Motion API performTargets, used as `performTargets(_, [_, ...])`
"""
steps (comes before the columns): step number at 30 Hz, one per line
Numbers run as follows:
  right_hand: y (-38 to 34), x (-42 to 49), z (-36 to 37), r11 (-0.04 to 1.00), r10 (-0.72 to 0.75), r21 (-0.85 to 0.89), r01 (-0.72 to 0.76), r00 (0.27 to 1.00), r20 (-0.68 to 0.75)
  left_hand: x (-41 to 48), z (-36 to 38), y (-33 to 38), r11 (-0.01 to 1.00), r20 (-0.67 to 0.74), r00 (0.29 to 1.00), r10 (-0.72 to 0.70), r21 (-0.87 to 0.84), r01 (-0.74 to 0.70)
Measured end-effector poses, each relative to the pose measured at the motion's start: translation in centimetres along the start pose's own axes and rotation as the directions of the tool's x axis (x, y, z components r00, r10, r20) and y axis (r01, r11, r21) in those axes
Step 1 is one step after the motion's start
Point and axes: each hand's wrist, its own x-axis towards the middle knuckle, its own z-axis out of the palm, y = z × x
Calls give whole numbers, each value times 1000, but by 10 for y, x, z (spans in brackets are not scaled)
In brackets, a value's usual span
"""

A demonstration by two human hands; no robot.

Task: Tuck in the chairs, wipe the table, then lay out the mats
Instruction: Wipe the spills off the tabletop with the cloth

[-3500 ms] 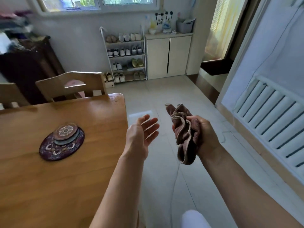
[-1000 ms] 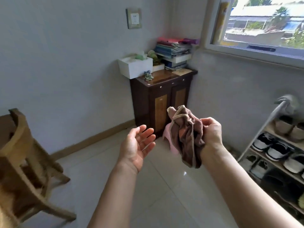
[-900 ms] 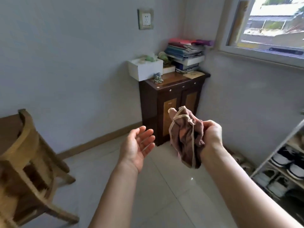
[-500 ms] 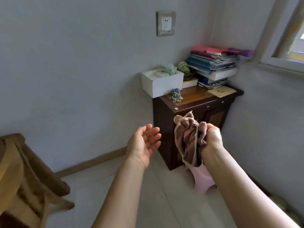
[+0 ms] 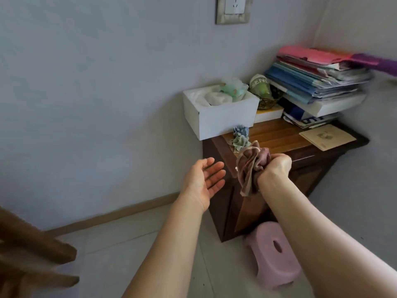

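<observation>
View from my head, looking down along both bare forearms, which reach forward over a pale tiled floor point(image 5: 133, 254) toward a corner of the room.

My right grip point(image 5: 276, 168), at centre frame, is clenched round a bunched brown wiping cloth point(image 5: 250, 166). A pale-edged tail of the cloth hangs loose below my fist. My left grip point(image 5: 204, 179), just left of the cloth and apart from it, is released, palm up with relaxed fingers, holding nothing.

Just beyond the cloth stands a dark wooden cabinet point(image 5: 268, 201). Its top surface carries several things:
- a white open box point(image 5: 223, 119) that seems to jut past the cabinet's left edge
- a small crumpled blue-green thing point(image 5: 240, 137) at the near corner
- a thin booklet point(image 5: 326, 136)
- a tall, uneven stack of books and folders point(image 5: 318, 82) in the upper right of the frame

A pink plastic stool point(image 5: 272, 254) sits on the floor at lower right, against the cabinet's foot. Part of a wooden chair point(image 5: 32, 254), blurred, fills the lower left corner.

The table and the mats are out of view, so I cannot tell how much wiping is done.

I judge the risks from here to be these:
- The dangling tail is close to the cabinet's near corner. A careless swing could catch the small crumpled thing or nudge the overhanging box and drag it off.
- The stool is low and beneath my arms, easy to miss, so a step forward could trip me.
- Turning left, I could knock into the chair.
- My fist holds the cloth only as a loose bunch. If I slacken, it could drop to the floor and pick up dirt that I would then smear on the table.
</observation>
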Motion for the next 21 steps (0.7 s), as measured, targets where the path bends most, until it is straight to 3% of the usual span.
performTargets(2, [-13,46,13,976,-68,-211,51,995,-75,30,17,3,1000,-27,999,-23,-15,22])
performTargets(5, [-22,110,30,954,-123,-295,59,971,-204,69,33,6,999,-70,997,-34,-38,31])
performTargets(9, [-18,176,36,849,-357,-501,167,881,-312,104,36,13,998,-144,989,-32,-64,23])
performTargets(14, [-10,207,23,662,-318,-749,1,906,-280,122,22,18,997,-231,973,-22,-78,5])
performTargets(17, [2,207,30,478,-422,-877,45,888,-184,121,17,23,994,-253,967,-13,-105,-14])
performTargets(21, [25,176,49,484,-353,-864,140,935,-47,106,11,30,990,-249,969,16,-135,-50])
